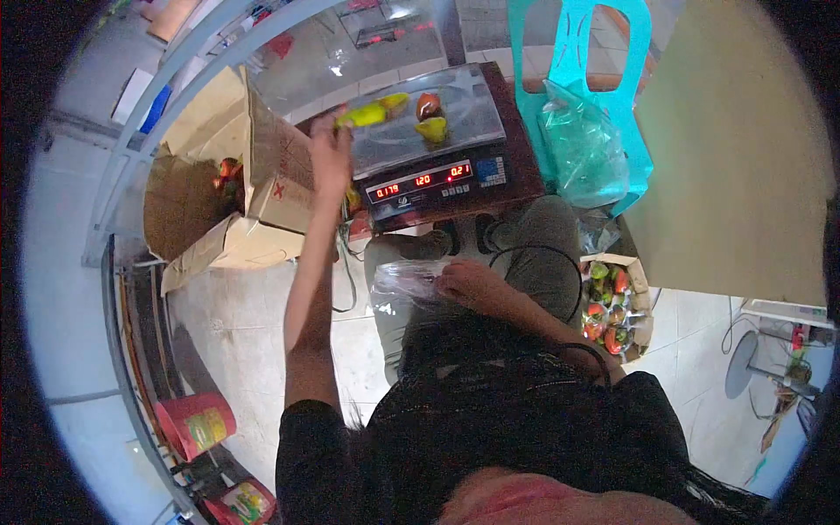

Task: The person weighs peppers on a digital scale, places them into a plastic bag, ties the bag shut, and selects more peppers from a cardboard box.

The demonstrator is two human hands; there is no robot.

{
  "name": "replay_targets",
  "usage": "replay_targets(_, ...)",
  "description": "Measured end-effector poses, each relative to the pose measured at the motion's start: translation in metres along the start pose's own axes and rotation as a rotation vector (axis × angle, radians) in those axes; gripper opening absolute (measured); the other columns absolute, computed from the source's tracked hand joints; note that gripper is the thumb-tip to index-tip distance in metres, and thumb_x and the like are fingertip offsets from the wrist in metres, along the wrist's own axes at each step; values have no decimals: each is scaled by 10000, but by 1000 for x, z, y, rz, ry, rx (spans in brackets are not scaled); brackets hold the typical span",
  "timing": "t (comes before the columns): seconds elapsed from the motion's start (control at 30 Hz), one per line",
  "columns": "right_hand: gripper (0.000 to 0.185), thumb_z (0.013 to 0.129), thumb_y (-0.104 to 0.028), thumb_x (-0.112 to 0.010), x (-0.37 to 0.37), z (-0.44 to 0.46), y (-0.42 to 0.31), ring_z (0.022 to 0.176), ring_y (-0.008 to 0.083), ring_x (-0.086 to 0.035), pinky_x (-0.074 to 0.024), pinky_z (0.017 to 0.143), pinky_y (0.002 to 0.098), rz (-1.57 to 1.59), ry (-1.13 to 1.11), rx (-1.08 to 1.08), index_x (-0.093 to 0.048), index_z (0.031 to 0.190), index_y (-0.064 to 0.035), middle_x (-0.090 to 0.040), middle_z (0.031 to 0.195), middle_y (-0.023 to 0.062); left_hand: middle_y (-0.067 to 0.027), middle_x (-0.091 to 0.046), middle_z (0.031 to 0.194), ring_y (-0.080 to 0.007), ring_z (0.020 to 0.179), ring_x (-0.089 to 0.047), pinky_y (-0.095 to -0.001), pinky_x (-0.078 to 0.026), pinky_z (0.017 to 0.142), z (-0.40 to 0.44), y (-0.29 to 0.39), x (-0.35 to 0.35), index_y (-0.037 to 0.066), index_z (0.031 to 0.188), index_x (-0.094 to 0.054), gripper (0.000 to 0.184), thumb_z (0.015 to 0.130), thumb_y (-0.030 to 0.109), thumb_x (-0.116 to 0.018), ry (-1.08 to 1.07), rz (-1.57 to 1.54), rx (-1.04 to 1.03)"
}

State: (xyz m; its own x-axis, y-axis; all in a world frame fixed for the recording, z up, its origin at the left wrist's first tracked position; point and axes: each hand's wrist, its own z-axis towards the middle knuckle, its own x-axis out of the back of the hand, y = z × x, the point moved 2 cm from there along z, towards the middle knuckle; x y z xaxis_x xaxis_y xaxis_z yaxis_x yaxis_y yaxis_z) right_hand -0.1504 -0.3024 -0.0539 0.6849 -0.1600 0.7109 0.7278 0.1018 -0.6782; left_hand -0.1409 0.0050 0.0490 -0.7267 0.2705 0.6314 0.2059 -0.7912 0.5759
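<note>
My left hand (331, 157) reaches to the left edge of a digital scale (477, 131), its fingers closed at the near end of a yellow-green pepper (366, 114). On the scale's metal plate lie a reddish-brown pepper (429, 107) and a smaller yellow-green pepper (431, 130). Red digits on the scale's display (418, 180) read 0.179, 1.20 and 0.21. Over my lap, my right hand (468, 284) grips a thin clear plastic bag (407, 278) that hangs crumpled to the left.
An open cardboard box (280, 162) with something red inside stands left of the scale. A turquoise plastic chair (634, 131) holds a clear plastic bag (582, 149). Several red and green peppers fill a small box (643, 328) at my right. Red containers (188, 424) stand lower left.
</note>
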Motion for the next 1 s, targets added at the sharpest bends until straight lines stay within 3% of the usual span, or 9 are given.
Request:
replay_targets(0.13, 142, 858, -172, -588, -1, 4, -3, 827, 326, -548, -445, 739, 444, 17, 59, 47, -624, 931, -55, -552, 796, 119, -192, -603, 1080, -309, 989, -580, -371, -436, 887, 12, 40, 104, 21, 1153, -607, 267, 908, 119, -566, 208, -33, 22)
replay_targets(0.2, 144, 852, -169, -592, -1, 4, -1, 832, 326, -549, -445, 746, 441, 10, 18, 19, -622, 931, -52, -554, 805, 120, -188, -608, 1080, -292, 986, -587, -357, -443, 873, 14, 45, 154, 36, 1153, -615, 267, 906, 130, -572, 388, 196, -181)
replay_targets(0.27, 150, 847, -166, -596, 4, 5, 0, 843, 324, -551, -448, 756, 438, -43, -102, -65, -617, 935, -46, -561, 829, 122, -190, -612, 1072, -316, 1003, -576, -386, -437, 889, 11, 38, 189, 28, 1144, -613, 266, 895, 115, -577, 483, 381, -168)
replay_targets(0.47, 159, 835, -151, -607, 14, 4, -6, 892, 316, -562, -456, 804, 434, -7, -27, -63, -613, 949, -42, -594, 915, 111, -198, -594, 1069, -391, 1017, -527, -457, -420, 900, 0, -52, 223, 9, 1191, -562, 356, 849, 93, -611, 467, 718, -142)
replay_targets(0.57, 164, 831, -143, -608, -4, 1, 6, 902, 320, -565, -463, 809, 440, -38, 1, -50, -617, 961, -42, -592, 919, 112, -187, -599, 1070, -379, 1025, -536, -429, -425, 904, 2, -37, 209, 17, 1205, -549, 388, 831, 94, -620, 581, 662, -248)
replay_targets(0.67, 170, 825, -132, -608, 26, 16, -8, 961, 333, -569, -474, 833, 427, -148, -261, -205, -614, 967, -38, -606, 969, 120, -158, -614, 1046, -347, 1018, -549, -402, -428, 902, -2, 43, 173, 19, 1165, -578, 344, 828, 79, -609, 525, 422, -214)
replay_targets(0.73, 189, 817, -123, -608, 45, 14, -12, 1008, 342, -565, -471, 866, 422, -90, -53, -161, -614, 986, -36, -609, 1018, 132, -143, -613, 1025, -315, 996, -559, -386, -425, 897, -22, 80, 129, 27, 1113, -607, 294, 821, 61, -596, 259, 46, -118)
replay_targets(0.8, 211, 813, -118, -608, 62, 19, -10, 1048, 349, -559, -462, 900, 424, -60, 100, -117, -618, 1008, -37, -606, 1068, 142, -155, -602, 1036, -318, 978, -561, -389, -429, 886, -40, 103, 88, 35, 1084, -617, 293, 829, 180, -635, -144, 36, -184)
replay_targets(1.0, 234, 826, -114, -593, 93, 29, -16, 1092, 343, -544, -434, 948, 444, -141, 204, -50, -641, 1045, -46, -586, 1141, 149, -168, -576, 1062, -356, 1045, -542, -423, -427, 918, -109, 81, 15, 44, 1122, -603, 388, 769, 188, -677, -396, -11, -61)
